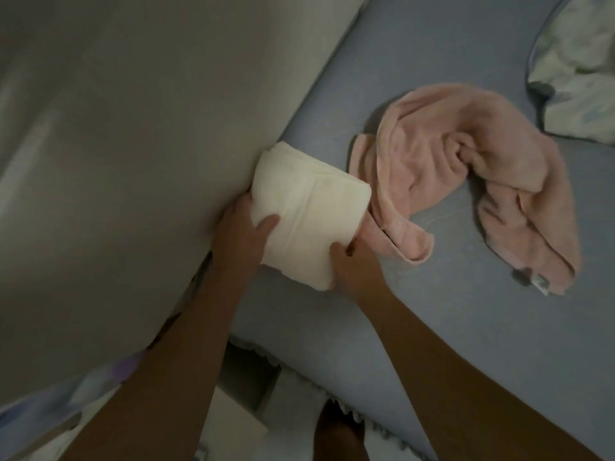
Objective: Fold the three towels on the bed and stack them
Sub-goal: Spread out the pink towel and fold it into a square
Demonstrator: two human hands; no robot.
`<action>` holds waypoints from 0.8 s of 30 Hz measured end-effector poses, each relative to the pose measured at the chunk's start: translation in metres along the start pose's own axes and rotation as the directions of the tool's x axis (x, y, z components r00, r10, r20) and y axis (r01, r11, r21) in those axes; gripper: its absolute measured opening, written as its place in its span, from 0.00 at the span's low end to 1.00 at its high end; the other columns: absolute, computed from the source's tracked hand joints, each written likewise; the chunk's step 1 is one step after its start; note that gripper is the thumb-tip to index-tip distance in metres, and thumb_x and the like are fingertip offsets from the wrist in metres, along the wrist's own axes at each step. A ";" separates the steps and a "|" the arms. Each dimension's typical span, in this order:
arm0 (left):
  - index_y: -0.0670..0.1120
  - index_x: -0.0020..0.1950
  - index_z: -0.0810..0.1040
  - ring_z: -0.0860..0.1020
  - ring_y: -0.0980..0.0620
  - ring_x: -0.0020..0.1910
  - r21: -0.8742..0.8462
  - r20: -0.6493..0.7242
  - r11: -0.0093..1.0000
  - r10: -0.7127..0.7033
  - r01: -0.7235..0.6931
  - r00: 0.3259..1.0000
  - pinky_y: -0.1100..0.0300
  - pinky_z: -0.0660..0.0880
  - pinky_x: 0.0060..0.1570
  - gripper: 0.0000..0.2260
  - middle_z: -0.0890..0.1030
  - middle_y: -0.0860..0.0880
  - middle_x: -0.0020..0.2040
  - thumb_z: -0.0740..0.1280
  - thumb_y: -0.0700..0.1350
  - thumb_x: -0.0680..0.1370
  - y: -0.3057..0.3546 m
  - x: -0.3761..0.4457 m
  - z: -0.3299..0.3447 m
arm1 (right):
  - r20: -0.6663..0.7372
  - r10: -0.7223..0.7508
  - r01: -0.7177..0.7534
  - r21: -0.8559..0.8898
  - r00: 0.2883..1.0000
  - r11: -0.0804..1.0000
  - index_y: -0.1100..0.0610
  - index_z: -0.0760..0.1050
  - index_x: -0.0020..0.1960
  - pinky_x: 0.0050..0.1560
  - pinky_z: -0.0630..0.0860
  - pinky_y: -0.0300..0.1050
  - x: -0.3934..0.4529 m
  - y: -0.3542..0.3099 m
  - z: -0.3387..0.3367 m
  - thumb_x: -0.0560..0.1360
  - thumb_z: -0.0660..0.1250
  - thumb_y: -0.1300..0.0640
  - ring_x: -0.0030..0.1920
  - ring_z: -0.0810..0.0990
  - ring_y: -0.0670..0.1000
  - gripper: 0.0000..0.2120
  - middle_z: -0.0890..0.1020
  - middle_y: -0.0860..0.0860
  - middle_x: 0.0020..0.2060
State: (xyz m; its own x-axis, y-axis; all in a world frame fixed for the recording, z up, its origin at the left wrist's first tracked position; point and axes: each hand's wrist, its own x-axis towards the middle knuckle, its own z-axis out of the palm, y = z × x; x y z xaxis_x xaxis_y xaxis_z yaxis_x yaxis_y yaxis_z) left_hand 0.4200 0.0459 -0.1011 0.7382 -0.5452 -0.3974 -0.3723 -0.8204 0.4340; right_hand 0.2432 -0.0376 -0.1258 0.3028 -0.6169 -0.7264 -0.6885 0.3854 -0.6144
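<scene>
Mid-frame, at the bed's (432, 327) left edge against a grey wall (133, 128), the left hand (243, 224) and right hand (356, 264) clasp a folded cream towel (309, 207). A crumpled pink towel (466, 181) touches it; bare sheet lies lower right.

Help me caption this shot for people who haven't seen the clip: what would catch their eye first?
The folded cream towel at the centre, gripped at its near end by the left hand and right hand, beside a big grey cushion. Right of it a pink towel lies crumpled on the blue sheet, one end touching the cream towel.
</scene>
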 end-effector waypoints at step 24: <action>0.46 0.66 0.74 0.70 0.45 0.66 -0.173 0.043 0.844 0.522 -0.508 0.852 0.47 0.69 0.65 0.21 0.70 0.45 0.68 0.67 0.41 0.72 0.150 -0.036 0.068 | -0.062 -0.054 0.002 -0.634 0.997 0.773 0.50 0.65 0.68 0.55 0.73 0.52 0.062 0.023 -0.097 0.72 0.63 0.41 0.56 0.80 0.60 0.27 0.81 0.55 0.57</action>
State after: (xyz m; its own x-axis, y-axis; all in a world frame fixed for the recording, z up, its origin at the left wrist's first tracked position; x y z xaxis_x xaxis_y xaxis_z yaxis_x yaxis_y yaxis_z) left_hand 0.2996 -0.0697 -0.0767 0.4105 -0.8999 -0.1473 -0.5919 -0.3858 0.7077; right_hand 0.1824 -0.1343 -0.1551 0.2981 -0.6779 -0.6720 -0.9495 -0.1384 -0.2817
